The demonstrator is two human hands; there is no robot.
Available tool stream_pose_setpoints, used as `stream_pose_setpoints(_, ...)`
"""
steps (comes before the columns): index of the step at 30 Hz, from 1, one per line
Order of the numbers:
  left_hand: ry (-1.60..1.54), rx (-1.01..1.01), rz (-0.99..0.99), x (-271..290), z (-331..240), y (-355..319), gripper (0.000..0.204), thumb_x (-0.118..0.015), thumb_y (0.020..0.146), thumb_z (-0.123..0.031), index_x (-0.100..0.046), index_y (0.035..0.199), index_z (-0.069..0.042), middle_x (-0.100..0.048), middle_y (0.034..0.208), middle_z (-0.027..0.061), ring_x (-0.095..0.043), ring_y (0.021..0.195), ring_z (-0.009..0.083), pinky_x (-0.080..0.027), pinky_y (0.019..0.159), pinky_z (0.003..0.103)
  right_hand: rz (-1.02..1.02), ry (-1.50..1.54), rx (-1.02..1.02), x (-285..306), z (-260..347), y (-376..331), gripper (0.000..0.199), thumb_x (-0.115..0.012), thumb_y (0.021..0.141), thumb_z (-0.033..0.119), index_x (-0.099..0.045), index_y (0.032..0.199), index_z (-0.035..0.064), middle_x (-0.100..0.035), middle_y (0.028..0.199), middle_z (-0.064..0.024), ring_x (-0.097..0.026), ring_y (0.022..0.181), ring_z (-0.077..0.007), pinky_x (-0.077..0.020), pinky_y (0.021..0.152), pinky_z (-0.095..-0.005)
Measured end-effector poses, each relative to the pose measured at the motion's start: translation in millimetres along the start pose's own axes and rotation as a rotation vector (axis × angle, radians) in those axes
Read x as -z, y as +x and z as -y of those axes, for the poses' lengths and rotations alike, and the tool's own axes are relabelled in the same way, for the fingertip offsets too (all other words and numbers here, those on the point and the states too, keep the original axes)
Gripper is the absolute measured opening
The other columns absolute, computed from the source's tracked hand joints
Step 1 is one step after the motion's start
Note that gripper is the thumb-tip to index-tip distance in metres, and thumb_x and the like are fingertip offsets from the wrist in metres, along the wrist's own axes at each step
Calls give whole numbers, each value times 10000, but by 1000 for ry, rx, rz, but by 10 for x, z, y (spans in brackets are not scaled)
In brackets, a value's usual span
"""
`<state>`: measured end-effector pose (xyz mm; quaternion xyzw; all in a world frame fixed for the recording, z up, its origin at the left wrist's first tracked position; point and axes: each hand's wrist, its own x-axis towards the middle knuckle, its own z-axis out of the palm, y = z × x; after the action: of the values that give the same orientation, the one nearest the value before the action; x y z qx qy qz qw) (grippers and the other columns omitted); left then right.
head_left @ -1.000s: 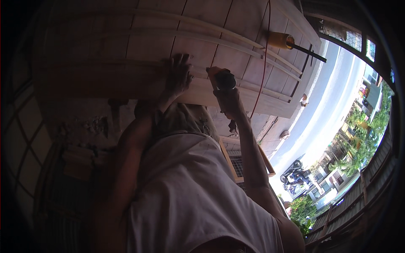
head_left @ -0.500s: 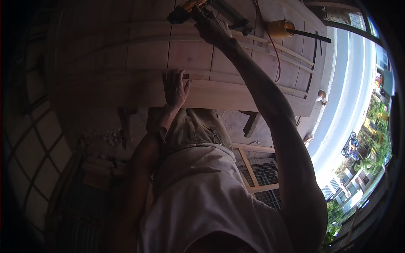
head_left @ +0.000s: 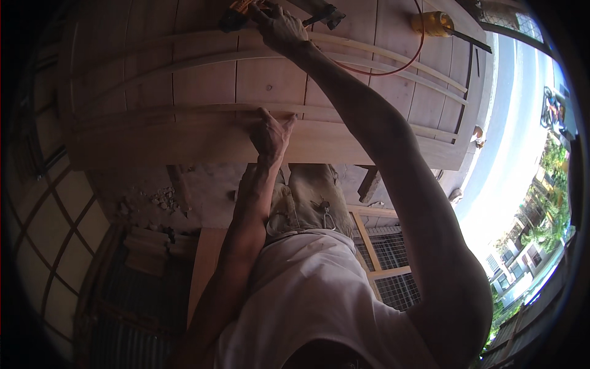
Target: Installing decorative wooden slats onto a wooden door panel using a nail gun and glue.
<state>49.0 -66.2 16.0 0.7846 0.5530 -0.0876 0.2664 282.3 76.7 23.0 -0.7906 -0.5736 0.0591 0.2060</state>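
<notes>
While left fingers [head_left: 263,113] touch strip [head_left: 209,109], tool [head_left: 233,18] sits in right fingers [head_left: 260,13].

We find the scene dim, with daylight pouring in from well right of the left hand [head_left: 270,135], where the road [head_left: 513,135] glares nearly white and loses its detail. Around that hand, the desk [head_left: 184,147] lies in muted, pinkish half-light, and a soft shadow darkens the wood just left of the fingers. Beyond it, the right hand [head_left: 281,29] looks slightly soft, and we can hardly read the dark parts of the tool [head_left: 235,17] it holds. The fisheye lens bends straight strips into arcs beyond the left hand; far left of it, the picture sinks into black.
</notes>
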Motion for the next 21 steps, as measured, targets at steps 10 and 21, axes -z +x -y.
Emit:
stream_pose_setpoints(10,-207,-50,152,435,97,-95,774,-837,821,-595,-536,1234,-13,-750,1014,204,-764,920,397,-595,806,489,114,91,-215,-187,417,-20,729,-616,999,140,-325,1667,172,-570,1342,-288,-602,1217,-439,-529,1041,-542)
stream_pose_setpoints(21,-300,-270,160,559,-44,-445,773,-892,830,-493,-512,1303,-13,-761,1125,236,-766,1109,386,-610,900,450,31,398,-398,1177,496,-1470,396,-730,952,224,-667,1266,-8,-642,1217,-218,-646,1175,-398,-556,958,-486)
